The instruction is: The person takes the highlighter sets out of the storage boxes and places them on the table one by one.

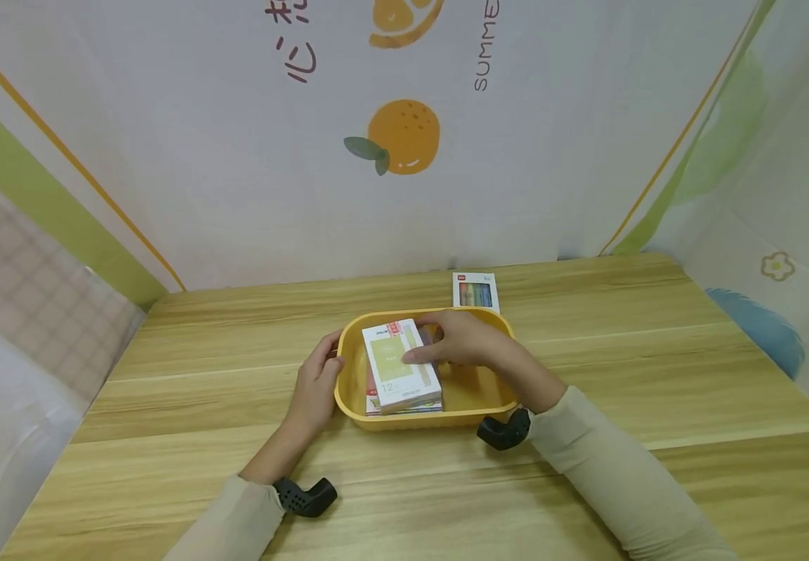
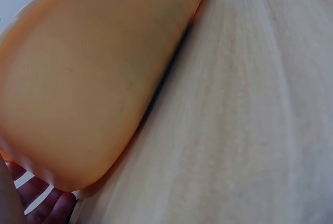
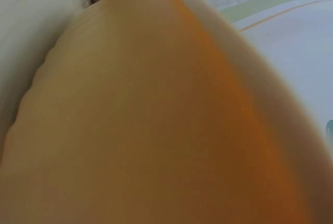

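Observation:
A yellow plastic basket (image 1: 475, 393) sits on the wooden table. Inside, at its left half, a white box with a green panel (image 1: 388, 358) lies on top of another flat colourful pack (image 1: 372, 401). With its thumb across the top face and its fingers at the far right edge, my right hand (image 1: 468, 336) holds the white and green box. My left hand (image 1: 316, 386) grips the basket's left end; in the left wrist view its fingers (image 2: 49, 206) curl around the end of the basket wall (image 2: 93, 78). The right wrist view is mostly filled by the blurred basket wall (image 3: 130, 109).
Just behind the basket, a white box with a window showing coloured sticks (image 1: 475, 291) lies on the table (image 1: 222, 405). A white cloth with orange prints (image 1: 271, 195) hangs along the table's back edge. Each wrist wears a black device (image 1: 306, 497).

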Demonstrator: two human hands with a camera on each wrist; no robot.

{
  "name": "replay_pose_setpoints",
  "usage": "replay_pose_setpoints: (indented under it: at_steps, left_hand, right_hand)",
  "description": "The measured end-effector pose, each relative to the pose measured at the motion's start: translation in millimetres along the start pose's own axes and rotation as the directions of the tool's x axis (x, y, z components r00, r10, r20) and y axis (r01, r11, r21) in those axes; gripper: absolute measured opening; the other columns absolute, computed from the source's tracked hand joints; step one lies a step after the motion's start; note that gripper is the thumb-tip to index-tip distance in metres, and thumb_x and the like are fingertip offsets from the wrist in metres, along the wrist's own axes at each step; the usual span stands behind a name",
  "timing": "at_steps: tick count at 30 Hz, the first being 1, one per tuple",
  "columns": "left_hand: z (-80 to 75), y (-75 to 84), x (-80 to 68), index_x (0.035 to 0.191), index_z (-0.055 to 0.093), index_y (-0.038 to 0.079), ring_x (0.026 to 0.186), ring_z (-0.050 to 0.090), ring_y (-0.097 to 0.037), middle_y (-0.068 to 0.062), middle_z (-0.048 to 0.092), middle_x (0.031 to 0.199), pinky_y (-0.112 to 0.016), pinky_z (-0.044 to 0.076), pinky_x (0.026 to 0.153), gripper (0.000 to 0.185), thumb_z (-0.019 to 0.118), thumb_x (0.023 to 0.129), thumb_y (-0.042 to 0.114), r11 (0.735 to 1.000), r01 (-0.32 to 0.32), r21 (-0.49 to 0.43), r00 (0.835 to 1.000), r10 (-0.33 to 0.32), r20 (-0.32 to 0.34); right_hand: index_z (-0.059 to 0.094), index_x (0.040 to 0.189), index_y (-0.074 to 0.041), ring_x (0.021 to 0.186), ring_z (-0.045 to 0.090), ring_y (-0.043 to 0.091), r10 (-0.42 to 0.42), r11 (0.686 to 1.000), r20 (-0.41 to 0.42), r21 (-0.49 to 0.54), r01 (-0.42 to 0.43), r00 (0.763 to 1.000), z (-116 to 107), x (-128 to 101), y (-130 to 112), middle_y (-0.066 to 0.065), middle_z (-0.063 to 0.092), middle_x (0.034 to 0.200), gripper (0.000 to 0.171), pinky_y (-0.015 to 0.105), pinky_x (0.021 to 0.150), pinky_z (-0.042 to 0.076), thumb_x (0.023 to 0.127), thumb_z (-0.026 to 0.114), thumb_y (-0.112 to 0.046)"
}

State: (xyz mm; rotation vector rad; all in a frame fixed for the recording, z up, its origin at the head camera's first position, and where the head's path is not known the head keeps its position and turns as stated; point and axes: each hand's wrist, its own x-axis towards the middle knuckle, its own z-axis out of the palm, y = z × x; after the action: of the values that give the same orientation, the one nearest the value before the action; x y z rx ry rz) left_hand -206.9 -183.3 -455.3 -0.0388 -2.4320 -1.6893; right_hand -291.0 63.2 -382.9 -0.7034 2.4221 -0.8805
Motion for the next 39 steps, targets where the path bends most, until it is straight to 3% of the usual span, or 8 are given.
replay_pose_setpoints:
  at_steps: [3,10,20,29,39]
  left_hand:
    - [0.2,-0.1,0.0,0.144,0.053,0.008,0.116,0.063,-0.033,-0.021,0.064,0.132,-0.028,0.055,0.090,0.046,0.039,0.100,0.012,1.000,-0.006,0.000,1.000,0.006,0.001]
    - [0.9,-0.1,-0.2,0.144,0.053,0.008,0.114,0.064,-0.033,-0.022,0.064,0.132,-0.024,0.054,0.087,0.047,0.039,0.100,0.011,1.000,-0.011,-0.003,1.000,0.011,-0.003]
    - [-0.1,-0.1,0.4,0.143,0.053,0.009,0.111,0.064,-0.030,-0.020,0.064,0.131,-0.022,0.054,0.084,0.047,0.038,0.099,0.011,1.000,0.001,0.013,1.000,-0.001,-0.009]
    - [-1.8,-0.2,-0.5,0.144,0.053,0.009,0.111,0.064,-0.031,-0.020,0.064,0.132,-0.021,0.053,0.084,0.047,0.039,0.099,0.011,1.000,-0.002,0.009,1.000,0.002,-0.005]
    - [-1.0,1.1,-1.0,0.145,0.053,0.010,0.114,0.063,-0.032,-0.020,0.064,0.133,-0.021,0.052,0.085,0.047,0.039,0.100,0.013,1.000,0.000,-0.002,1.000,0.000,0.006]
  right_hand:
    - [0.061,0.132,-0.017,0.056,0.045,0.015,-0.007,0.999,0.027,0.052,0.006,1.000,-2,0,4,0.001,0.051,0.070,0.058,0.026,0.054,0.040,0.086,0.076,-0.047]
    - [0.050,0.148,-0.024,0.071,0.064,0.021,0.055,0.986,0.095,0.149,-0.069,0.994,-4,-2,5,0.009,0.063,0.092,0.069,0.032,0.053,0.056,0.087,0.076,-0.046]
    - [0.041,0.155,-0.018,0.067,0.069,0.020,0.074,0.961,0.145,0.254,-0.109,0.987,-7,-4,9,0.012,0.068,0.098,0.076,0.031,0.054,0.057,0.089,0.076,-0.037]
    - [0.034,0.157,-0.018,0.063,0.068,0.020,0.049,0.951,0.182,0.292,-0.102,0.982,-8,-6,11,0.012,0.069,0.097,0.081,0.032,0.055,0.058,0.090,0.075,-0.036]
    - [0.026,0.160,-0.015,0.055,0.065,0.018,0.056,0.945,0.197,0.305,-0.116,0.979,-11,-10,13,0.009,0.073,0.081,0.088,0.034,0.057,0.059,0.090,0.075,-0.036]
